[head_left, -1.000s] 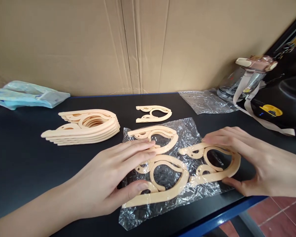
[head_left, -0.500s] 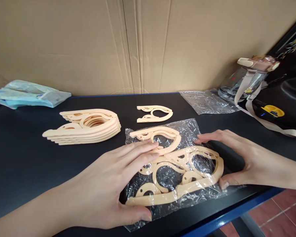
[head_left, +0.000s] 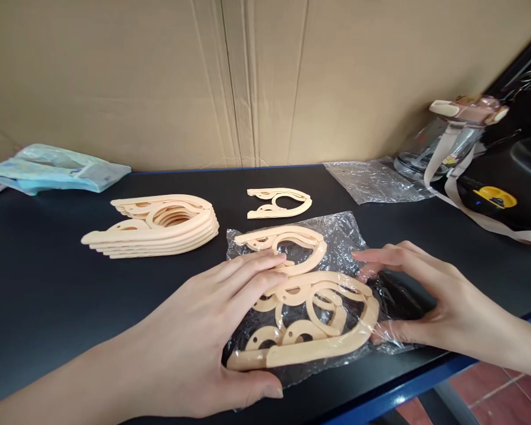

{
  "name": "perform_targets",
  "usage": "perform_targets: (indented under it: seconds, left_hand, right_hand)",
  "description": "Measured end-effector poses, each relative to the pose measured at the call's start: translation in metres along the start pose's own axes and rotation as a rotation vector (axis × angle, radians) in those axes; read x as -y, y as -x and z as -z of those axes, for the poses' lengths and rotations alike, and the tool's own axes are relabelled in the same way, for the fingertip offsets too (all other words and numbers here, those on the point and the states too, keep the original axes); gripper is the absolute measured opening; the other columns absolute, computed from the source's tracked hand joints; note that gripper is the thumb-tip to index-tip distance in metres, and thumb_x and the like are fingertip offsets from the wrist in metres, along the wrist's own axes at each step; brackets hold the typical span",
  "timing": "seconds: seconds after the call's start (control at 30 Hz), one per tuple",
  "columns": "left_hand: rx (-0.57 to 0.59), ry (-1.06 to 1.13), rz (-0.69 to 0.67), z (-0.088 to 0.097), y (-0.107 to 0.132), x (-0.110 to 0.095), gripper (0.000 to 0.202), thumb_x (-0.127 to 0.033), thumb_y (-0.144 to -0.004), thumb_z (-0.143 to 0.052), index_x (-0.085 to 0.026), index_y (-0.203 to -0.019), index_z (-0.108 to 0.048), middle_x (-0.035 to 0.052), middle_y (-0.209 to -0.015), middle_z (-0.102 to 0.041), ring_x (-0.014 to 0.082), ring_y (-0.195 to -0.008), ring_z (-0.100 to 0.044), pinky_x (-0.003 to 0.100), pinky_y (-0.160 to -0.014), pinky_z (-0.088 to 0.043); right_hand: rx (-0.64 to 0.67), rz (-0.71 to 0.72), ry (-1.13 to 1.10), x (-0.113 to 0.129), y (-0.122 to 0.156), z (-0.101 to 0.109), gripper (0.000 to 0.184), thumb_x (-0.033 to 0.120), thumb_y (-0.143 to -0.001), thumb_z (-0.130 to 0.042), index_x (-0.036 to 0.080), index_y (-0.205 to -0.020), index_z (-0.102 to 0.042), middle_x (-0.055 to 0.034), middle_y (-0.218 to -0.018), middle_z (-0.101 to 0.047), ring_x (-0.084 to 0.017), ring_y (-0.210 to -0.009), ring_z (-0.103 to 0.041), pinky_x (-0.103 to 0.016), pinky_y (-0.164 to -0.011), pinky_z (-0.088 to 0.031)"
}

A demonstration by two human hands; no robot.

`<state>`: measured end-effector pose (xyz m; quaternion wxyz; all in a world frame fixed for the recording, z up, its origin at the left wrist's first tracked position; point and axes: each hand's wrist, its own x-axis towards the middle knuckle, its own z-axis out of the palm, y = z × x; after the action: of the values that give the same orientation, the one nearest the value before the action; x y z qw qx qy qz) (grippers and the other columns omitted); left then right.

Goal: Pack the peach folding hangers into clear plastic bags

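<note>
Peach plastic swan-shaped pieces lie on a black table [head_left: 44,295]. My left hand [head_left: 194,348] rests flat, fingers spread, on the near overlapping pieces [head_left: 310,324] inside a clear plastic bag [head_left: 340,236]. Its fingertips reach a further piece [head_left: 283,242] that also lies on the bag. My right hand [head_left: 425,301] pushes against the right edge of the near pieces through the crinkled bag, thumb low and fingers curved above. A stack of several such pieces [head_left: 159,227] sits to the left. A single piece [head_left: 278,202] lies behind the bag.
A cardboard wall [head_left: 248,82] backs the table. A pale blue packet [head_left: 53,168] lies far left. A second clear bag [head_left: 371,180] sits back right, beside a clear bottle with a strap [head_left: 446,139] and a black bag [head_left: 508,177]. The table's blue front edge [head_left: 402,392] runs near my right wrist.
My right hand slid a piece leftward until it overlaps the near piece under my left hand; the bag bunched up around them. My left hand stayed put.
</note>
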<state>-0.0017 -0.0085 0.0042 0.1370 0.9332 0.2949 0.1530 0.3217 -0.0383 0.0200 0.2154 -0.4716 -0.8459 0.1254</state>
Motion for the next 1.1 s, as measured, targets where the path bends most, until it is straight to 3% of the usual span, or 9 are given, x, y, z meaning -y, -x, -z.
perform_targets:
  seconds: [0.13,0.4,0.83,1.0,1.1]
  left_hand:
    - [-0.016,0.013,0.005,-0.002,0.001,0.0,0.081,-0.053,-0.076,-0.076,-0.026,-0.145,-0.041,0.0057,-0.158,-0.045,0.0281,-0.144,-0.043,0.041,-0.118,-0.04]
    - [-0.019,0.055,-0.006,0.0,-0.001,-0.001,0.077,-0.053,-0.078,-0.075,-0.026,-0.142,-0.042,0.0058,-0.155,-0.049,0.0277,-0.143,-0.045,0.041,-0.117,-0.042]
    - [0.012,0.03,-0.029,0.002,-0.003,0.003,0.081,-0.05,-0.077,-0.076,-0.027,-0.144,-0.037,0.0045,-0.155,-0.046,0.0246,-0.144,-0.042,0.038,-0.117,-0.04]
    - [0.0,0.038,-0.008,0.002,-0.003,0.002,0.08,-0.049,-0.077,-0.076,-0.028,-0.144,-0.039,0.0039,-0.155,-0.047,0.024,-0.144,-0.042,0.037,-0.119,-0.038]
    - [-0.001,0.049,-0.007,0.002,-0.003,0.002,0.082,-0.048,-0.075,-0.079,-0.028,-0.144,-0.039,0.0034,-0.154,-0.048,0.0246,-0.143,-0.044,0.037,-0.119,-0.038]
  right_hand:
    - [0.048,-0.006,-0.14,-0.004,0.002,-0.003,0.051,0.043,-0.081,-0.079,0.032,-0.128,-0.063,-0.002,-0.109,-0.077,-0.022,-0.106,-0.071,-0.032,-0.088,-0.057]
    - [0.103,0.019,-0.335,-0.005,-0.013,-0.01,0.059,0.033,-0.085,-0.078,0.033,-0.138,-0.052,0.0036,-0.104,-0.078,-0.015,-0.101,-0.073,-0.026,-0.091,-0.054]
    - [0.164,0.03,-0.358,-0.004,-0.023,-0.018,0.068,0.038,-0.082,-0.081,0.035,-0.14,-0.047,0.0042,-0.102,-0.071,-0.015,-0.096,-0.069,-0.028,-0.09,-0.051]
    - [0.042,0.072,-0.337,-0.004,-0.017,-0.022,0.076,0.036,-0.082,-0.08,0.033,-0.143,-0.035,0.0029,-0.096,-0.069,-0.016,-0.089,-0.068,-0.028,-0.084,-0.055]
    - [-0.139,0.11,-0.305,-0.007,-0.009,-0.022,0.05,0.037,-0.081,-0.081,0.03,-0.115,-0.046,0.0049,-0.086,-0.066,-0.012,-0.07,-0.064,-0.024,-0.068,-0.053]
